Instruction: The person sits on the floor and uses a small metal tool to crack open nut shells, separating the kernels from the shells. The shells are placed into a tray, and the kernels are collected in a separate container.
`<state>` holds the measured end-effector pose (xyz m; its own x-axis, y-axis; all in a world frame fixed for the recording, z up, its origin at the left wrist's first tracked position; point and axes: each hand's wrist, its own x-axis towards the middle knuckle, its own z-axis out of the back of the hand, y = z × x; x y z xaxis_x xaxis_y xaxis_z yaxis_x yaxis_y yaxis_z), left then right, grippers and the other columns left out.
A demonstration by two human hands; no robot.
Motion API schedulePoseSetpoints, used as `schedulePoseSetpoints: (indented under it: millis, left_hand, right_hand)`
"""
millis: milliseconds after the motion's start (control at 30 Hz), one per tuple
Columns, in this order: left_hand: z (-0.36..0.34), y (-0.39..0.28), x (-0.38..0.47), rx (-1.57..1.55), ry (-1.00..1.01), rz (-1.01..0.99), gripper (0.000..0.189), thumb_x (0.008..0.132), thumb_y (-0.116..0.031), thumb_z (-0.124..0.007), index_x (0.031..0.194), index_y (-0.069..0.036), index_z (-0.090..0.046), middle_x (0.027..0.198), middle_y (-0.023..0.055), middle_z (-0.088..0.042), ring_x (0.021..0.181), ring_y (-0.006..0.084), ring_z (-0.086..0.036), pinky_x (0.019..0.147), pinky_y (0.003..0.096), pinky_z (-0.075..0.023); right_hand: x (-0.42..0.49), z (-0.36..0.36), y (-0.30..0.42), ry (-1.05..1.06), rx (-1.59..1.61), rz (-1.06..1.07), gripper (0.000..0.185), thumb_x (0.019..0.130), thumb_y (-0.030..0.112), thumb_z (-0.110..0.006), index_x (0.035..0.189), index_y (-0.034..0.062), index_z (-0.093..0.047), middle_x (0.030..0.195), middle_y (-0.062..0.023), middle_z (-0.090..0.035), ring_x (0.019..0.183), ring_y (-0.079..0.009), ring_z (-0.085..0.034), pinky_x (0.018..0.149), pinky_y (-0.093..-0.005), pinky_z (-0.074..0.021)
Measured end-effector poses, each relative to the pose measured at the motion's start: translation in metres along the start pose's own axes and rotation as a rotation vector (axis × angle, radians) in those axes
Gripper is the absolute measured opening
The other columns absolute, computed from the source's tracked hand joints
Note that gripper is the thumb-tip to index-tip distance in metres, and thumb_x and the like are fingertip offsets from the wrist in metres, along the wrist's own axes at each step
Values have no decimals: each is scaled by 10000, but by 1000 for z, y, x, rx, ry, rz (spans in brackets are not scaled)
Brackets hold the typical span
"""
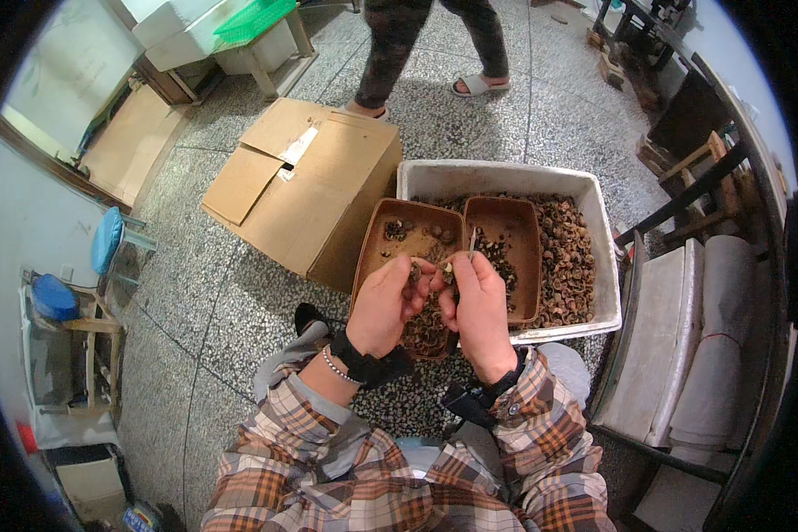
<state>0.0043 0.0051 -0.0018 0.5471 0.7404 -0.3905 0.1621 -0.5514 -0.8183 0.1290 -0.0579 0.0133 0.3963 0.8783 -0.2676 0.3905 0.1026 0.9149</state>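
Note:
Above two brown plastic trays, my left hand (386,306) pinches a small dark brown piece (415,272), perhaps a nut or dried fruit, mostly covered by the fingers. Close beside it, my right hand (480,306) holds a thin metal blade (473,239) pointing up past the thumb. A small pale piece (447,268) shows at the right fingertips. The left tray (380,256) contains a few dark pieces, crumbs and, nearer me, a heap of brown shells. Dark bits lie in the right tray (522,223), which rests inside a white foam box (610,266) on brown husks (566,259).
A cardboard box (332,193) stands left of the trays on the speckled floor. Beyond it are another person's legs (399,46) and a green basket (256,18). A dark metal rack with a grey roll (721,332) borders the right side; blue-topped stools (106,239) stand left.

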Motion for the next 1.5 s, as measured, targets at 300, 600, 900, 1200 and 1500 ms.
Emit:
schedulePoseSetpoints:
  millis: [300,600,900,1200,1500]
  left_hand:
    - [11,4,7,-248,93,56,416,1062,-265,-348,1295,49,-490,1052,105,-659,907,157,-620,816,278,-507]
    - [13,2,5,-153,54,-10,372,1033,-157,-418,1355,26,-458,1185,137,-623,1022,188,-622,868,308,-516]
    - [9,-5,-1,16,40,-59,382,1040,-161,-423,1407,-55,-439,1218,164,-614,1084,207,-614,900,324,-521]
    - [8,-5,-3,73,41,-74,371,1039,-155,-421,1393,-48,-446,1172,160,-634,1057,214,-632,892,325,-534]
    - [9,-4,-4,68,52,-65,341,1034,-157,-449,1356,-48,-468,1144,147,-641,1043,205,-638,871,313,-542]
  right_hand:
    - [1,8,3,23,-14,-54,222,1040,247,-455,982,55,-552,745,-13,-580,473,-43,-445,369,-188,-292]
    - [-5,4,7,215,-179,-189,249,1037,271,-463,970,69,-593,688,44,-537,491,-24,-416,398,-191,-294]
    - [-11,2,10,389,-218,-462,297,1042,296,-441,1016,45,-597,699,36,-530,477,-29,-415,396,-184,-290]
    - [-13,0,12,415,-149,-521,291,1040,275,-440,1018,22,-582,712,15,-534,472,-36,-415,389,-183,-279]
    - [-10,1,10,398,-109,-520,274,1036,264,-447,1001,24,-575,699,11,-522,461,-41,-409,380,-186,-274]
